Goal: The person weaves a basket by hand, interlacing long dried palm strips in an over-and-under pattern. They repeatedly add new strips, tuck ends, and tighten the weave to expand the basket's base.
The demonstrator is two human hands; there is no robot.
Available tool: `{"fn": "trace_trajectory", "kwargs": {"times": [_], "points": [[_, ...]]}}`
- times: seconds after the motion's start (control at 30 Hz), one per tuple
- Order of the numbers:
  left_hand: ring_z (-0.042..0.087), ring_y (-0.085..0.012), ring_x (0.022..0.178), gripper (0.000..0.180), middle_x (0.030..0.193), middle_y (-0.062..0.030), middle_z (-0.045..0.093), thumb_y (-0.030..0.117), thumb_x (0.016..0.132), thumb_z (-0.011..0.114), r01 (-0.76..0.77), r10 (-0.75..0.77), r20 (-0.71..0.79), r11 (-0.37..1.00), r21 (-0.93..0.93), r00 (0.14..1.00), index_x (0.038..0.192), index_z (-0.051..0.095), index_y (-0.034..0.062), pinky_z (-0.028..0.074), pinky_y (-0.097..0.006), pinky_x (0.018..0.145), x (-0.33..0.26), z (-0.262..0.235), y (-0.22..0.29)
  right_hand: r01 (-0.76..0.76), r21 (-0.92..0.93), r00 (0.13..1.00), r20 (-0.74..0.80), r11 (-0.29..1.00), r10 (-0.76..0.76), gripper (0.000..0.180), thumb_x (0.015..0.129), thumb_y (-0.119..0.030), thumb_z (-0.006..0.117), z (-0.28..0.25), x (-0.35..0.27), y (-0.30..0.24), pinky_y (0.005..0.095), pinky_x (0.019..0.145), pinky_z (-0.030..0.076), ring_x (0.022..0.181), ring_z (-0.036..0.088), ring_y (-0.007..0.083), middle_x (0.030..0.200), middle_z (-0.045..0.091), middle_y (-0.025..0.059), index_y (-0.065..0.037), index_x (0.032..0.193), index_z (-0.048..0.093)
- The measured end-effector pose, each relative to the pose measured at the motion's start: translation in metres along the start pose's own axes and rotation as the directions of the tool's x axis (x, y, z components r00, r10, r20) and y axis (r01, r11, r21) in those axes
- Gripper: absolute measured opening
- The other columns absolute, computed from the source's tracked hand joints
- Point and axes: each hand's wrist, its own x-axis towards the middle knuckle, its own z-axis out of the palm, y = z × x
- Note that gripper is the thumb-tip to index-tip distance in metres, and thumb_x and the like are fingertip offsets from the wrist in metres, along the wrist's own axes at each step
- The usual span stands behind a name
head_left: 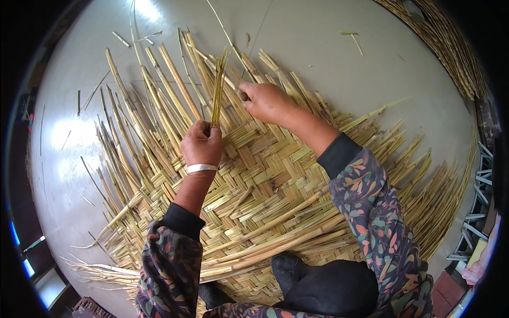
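Note:
A woven mat of flattened yellow-green reed strips (286, 159) spreads out in front of me, and its loose ends fan outward at the far side. My left hand (201, 146), with a white bracelet on the wrist, is closed round a small bunch of split reed strips (218, 90) that points up and away. To its right, my right hand (269, 102) is closed over the far edge of the weave, its fingers pinching a reed among the loose ends. Exactly which reed it grips is partly hidden by the fingers.
Long reeds (286, 245) lie across the near part of the mat, by my dark shoe (288, 270). A large bundle of reeds (442, 42) rests at the far right. Short scraps (354, 40) lie on the smooth grey floor (318, 26). Metal frames (477, 201) stand at the right edge.

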Motion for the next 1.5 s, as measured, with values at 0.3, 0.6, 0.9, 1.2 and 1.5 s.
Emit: {"fn": "trace_trajectory", "kwargs": {"times": [0.3,0.6,0.9,1.2,1.5], "points": [[0.064,-0.0252,0.064,0.022,0.072,-0.0107,0.064,0.024,0.082,0.07,0.007,-0.007,-0.006,0.999,-0.046,1.0,0.079,0.067,0.0027,0.05,-0.035,0.062,-0.001,0.001,-0.002,0.005,-0.313,0.988,0.149,0.95,0.044,0.025,0.085,-0.015,0.054,-0.008,0.005,-0.009,0.0471,0.075,0.053,0.086,0.065,0.0392,0.092,0.068,0.0185,-0.011,0.107,0.065],[0.065,-0.0227,0.064,0.022,0.071,-0.011,0.066,0.023,0.083,0.07,0.032,-0.034,-0.017,0.994,-0.108,0.999,0.08,0.067,0.0017,0.051,-0.033,0.062,-0.002,0.001,-0.004,-0.25,0.332,0.932,0.337,0.91,0.133,0.019,0.077,-0.01,0.065,-0.022,0.025,-0.009,0.0322,0.061,0.05,0.072,0.062,0.0165,0.08,0.065,0.008,0.0,0.093,0.066],[0.063,-0.0192,0.061,0.021,0.068,-0.0104,0.066,0.022,0.083,0.07,0.009,-0.014,-0.029,0.986,-0.167,0.999,0.079,0.066,0.0014,0.051,-0.031,0.061,-0.002,-0.003,-0.004,-0.32,0.365,0.914,0.361,0.874,0.184,0.034,0.077,-0.022,0.073,-0.017,0.042,-0.025,0.0347,0.06,0.051,0.072,0.064,0.0203,0.08,0.066,0.0123,0.007,0.092,0.063],[0.058,-0.0174,0.056,0.02,0.065,-0.009,0.063,0.019,0.082,0.071,0.039,-0.065,-0.119,0.977,-0.212,0.991,0.076,0.064,0.0011,0.048,-0.031,0.057,-0.007,0.003,-0.002,-0.342,0.068,0.873,0.392,0.937,0.29,0.045,0.076,-0.027,0.076,0.001,0.052,-0.03,0.0395,0.068,0.052,0.077,0.066,0.0268,0.088,0.067,0.02,0.007,0.102,0.063],[0.057,-0.0154,0.058,0.02,0.065,-0.0094,0.063,0.018,0.08,0.072,0.09,-0.13,-0.18,0.973,-0.215,0.975,0.076,0.064,-0.0004,0.048,-0.032,0.058,-0.006,0.007,-0.002,-0.294,0.415,0.945,0.261,0.861,0.197,0.049,0.075,-0.018,0.077,0.019,0.039,-0.007,0.0336,0.081,0.05,0.091,0.064,0.0198,0.101,0.067,0.0152,0.009,0.112,0.059]]}}
